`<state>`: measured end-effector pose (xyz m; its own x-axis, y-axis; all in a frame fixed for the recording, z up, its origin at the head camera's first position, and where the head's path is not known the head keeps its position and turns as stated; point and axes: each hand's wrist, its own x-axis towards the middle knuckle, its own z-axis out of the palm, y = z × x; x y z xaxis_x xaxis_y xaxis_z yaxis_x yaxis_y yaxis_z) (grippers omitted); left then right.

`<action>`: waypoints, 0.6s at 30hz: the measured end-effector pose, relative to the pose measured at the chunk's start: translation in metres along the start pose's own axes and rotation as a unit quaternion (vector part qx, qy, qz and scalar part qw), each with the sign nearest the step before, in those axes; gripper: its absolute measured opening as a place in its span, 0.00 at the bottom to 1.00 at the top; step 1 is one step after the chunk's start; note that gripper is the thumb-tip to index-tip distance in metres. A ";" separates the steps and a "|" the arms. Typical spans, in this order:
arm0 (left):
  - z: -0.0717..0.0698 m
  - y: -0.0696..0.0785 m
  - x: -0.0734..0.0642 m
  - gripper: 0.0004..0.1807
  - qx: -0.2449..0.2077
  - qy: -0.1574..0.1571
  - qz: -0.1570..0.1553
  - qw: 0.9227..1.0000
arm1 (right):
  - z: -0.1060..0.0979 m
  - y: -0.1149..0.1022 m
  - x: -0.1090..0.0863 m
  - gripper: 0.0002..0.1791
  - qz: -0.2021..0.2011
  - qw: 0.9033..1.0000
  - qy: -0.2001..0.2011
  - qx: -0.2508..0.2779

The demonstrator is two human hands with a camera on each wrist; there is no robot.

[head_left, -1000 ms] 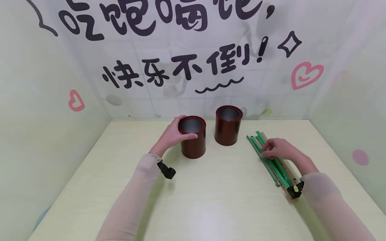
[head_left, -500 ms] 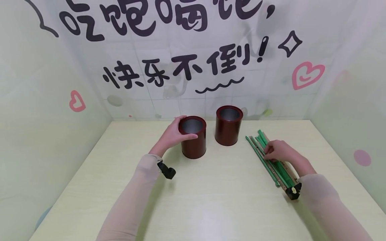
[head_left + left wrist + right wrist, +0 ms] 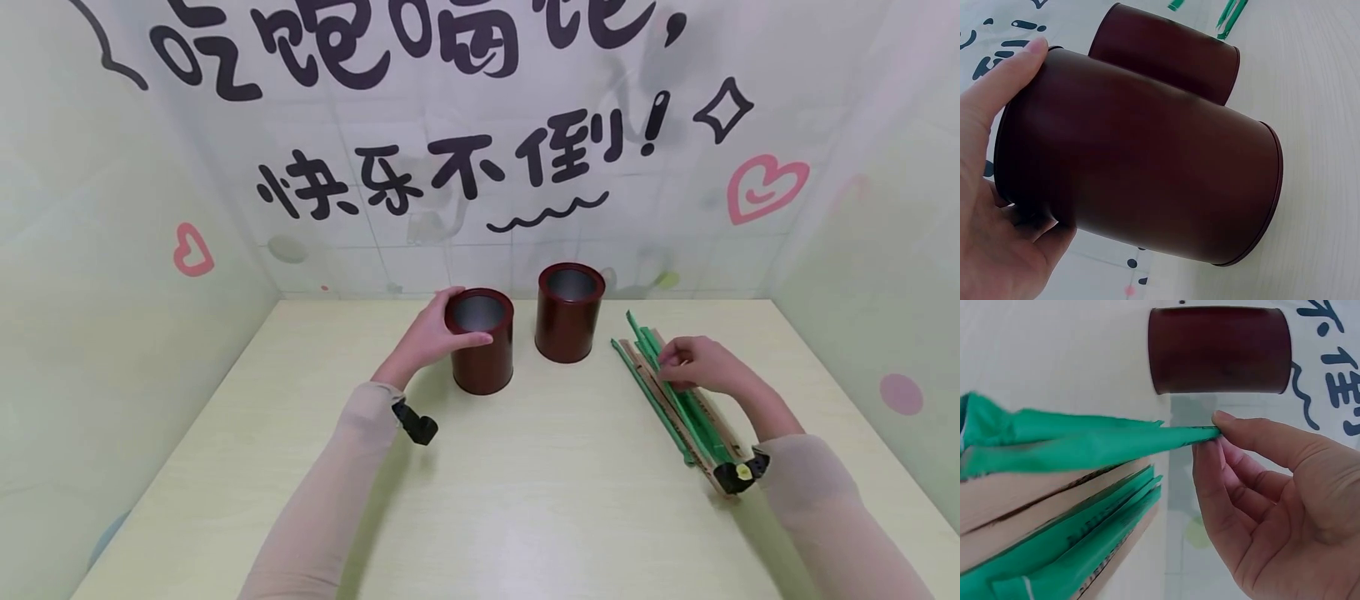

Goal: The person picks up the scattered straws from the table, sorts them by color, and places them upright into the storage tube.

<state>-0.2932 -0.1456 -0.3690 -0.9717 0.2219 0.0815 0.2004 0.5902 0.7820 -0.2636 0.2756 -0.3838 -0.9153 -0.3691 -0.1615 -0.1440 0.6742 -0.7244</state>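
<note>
My left hand (image 3: 431, 335) grips the upper part of a dark red cylindrical can (image 3: 482, 367), thumb across its front near the rim. The can stands upright on the table, its mouth open and its inside grey. In the left wrist view, the can (image 3: 1141, 156) fills most of the picture. At the right, my right hand (image 3: 701, 364) is over a bundle of long, thin green and brown packets (image 3: 705, 429). In the right wrist view, its thumb and forefinger pinch the end of a green wrapped packet (image 3: 1116, 448), raised over the other packets (image 3: 1085, 550).
A second dark red can (image 3: 567, 329) stands upright and open just behind and right of the first. The pale wooden table (image 3: 510, 500) meets a white back wall (image 3: 465, 242) with black lettering. Pale side walls (image 3: 870, 275) close in both sides.
My right hand has shifted slightly and pinches a green packet; the green tips in the bundle have moved, one now pointing farther back. My left hand and both cans have stayed still.
</note>
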 end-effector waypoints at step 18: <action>0.002 0.002 -0.002 0.55 -0.004 0.003 -0.004 1.000 | 0.002 -0.041 -0.003 0.20 -0.076 0.983 0.087 0.142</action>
<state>-0.2908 -0.1433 -0.3690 -0.9740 0.2124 0.0786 0.1913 0.5856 0.7877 -0.2546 0.2479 -0.3546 -0.9453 -0.3204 0.0614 -0.1954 0.4053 -0.8930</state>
